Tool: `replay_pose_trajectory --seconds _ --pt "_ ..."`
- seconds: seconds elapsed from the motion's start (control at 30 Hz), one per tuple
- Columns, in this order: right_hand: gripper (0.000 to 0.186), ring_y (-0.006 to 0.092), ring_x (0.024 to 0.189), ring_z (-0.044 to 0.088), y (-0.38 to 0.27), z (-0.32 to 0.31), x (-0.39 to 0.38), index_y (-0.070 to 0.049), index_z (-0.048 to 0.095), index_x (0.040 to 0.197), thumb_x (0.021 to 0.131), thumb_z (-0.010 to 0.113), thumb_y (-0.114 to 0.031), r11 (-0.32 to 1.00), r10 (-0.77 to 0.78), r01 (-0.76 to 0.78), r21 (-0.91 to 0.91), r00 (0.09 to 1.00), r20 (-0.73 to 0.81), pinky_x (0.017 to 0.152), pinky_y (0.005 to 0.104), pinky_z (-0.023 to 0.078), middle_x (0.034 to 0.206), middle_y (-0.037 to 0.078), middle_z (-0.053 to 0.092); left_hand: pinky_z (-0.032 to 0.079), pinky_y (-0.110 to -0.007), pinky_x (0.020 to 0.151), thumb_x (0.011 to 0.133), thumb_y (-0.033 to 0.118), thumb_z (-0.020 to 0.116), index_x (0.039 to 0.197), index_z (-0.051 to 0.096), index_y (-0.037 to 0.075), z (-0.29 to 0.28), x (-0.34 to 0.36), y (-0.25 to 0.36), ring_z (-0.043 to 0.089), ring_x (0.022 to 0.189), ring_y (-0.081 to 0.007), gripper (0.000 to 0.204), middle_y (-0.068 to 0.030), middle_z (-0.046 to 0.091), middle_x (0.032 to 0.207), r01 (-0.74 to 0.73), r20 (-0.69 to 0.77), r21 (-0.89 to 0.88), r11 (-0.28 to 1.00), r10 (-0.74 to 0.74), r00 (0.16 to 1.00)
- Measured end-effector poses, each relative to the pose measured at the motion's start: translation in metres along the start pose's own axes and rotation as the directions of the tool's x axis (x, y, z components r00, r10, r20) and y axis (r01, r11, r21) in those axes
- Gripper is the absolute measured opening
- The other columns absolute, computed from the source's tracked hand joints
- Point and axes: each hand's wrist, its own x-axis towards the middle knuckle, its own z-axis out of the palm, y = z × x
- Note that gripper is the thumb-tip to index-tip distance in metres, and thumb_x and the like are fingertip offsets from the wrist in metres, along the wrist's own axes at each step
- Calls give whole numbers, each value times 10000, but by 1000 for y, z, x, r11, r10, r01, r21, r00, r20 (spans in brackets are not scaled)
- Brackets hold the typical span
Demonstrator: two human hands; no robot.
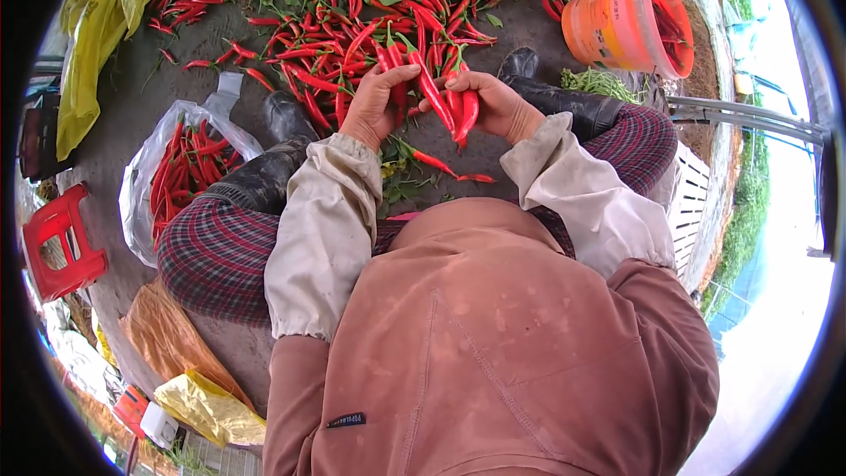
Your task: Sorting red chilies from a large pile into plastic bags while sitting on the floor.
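Observation:
Both hands are raised side by side over the near edge of a spread of red chili peppers (326, 53) with green stems. My left hand (382, 104) is closed around red chilies whose stems point up and away. Just beside it my right hand (495, 101) grips several more long chilies (465, 106), their tips pointing toward me. One chili (432, 84) slants across between the two hands; which hand bears it, I cannot tell. Below the hands, a few loose chilies (432, 161) and green leaves lie on the dark ground.
A clear plastic bag (139, 181) of red chilies stands beside my left leg. At the far right sits an orange bucket (608, 26) near a heap of green stems (599, 82). A red stool (84, 256) and a yellow bag (97, 62) are on the left.

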Motion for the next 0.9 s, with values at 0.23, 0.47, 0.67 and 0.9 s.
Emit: replay_pose_trajectory --seconds 0.23,0.47,0.67,0.9 --pt "139 142 704 620 11 -2 8 -88 660 941 847 702 -181 969 -138 46 -244 916 -376 681 310 511 826 2 650 483 -403 946 883 155 615 1070 641 40 -7 5 -13 648 978 -216 221 -72 685 1020 160 23 -13 987 -159 987" --pt "376 153 771 686 9 3 7 -66 650 1063 770 823 -225 830 -282 33 -556 886 -368 636 304 561 904 24 695 425 -453 1019 989 581 397 1298 523 95 28 -1 -19 572 1153 -244 589 -95 606 1238 239 210 -4 971 -233 949" --pt "387 191 553 650 7 14 -3 -46 652 1035 767 821 -270 771 -365 50 -635 851 -377 451 280 505 766 50 684 434 -433 991 993 622 314 1269 539 102 42 -5 -19 572 1132 -221 630 -70 620 1198 205 148 109 973 -219 964" --pt "306 198 829 681 2 3 -27 -37 632 1100 854 729 -190 954 -288 299 -2 916 -278 734 336 582 950 91 687 464 -432 941 965 661 340 1316 517 90 71 -16 0 561 1129 -215 693 -71 625 1183 166 138 193 967 -195 971"
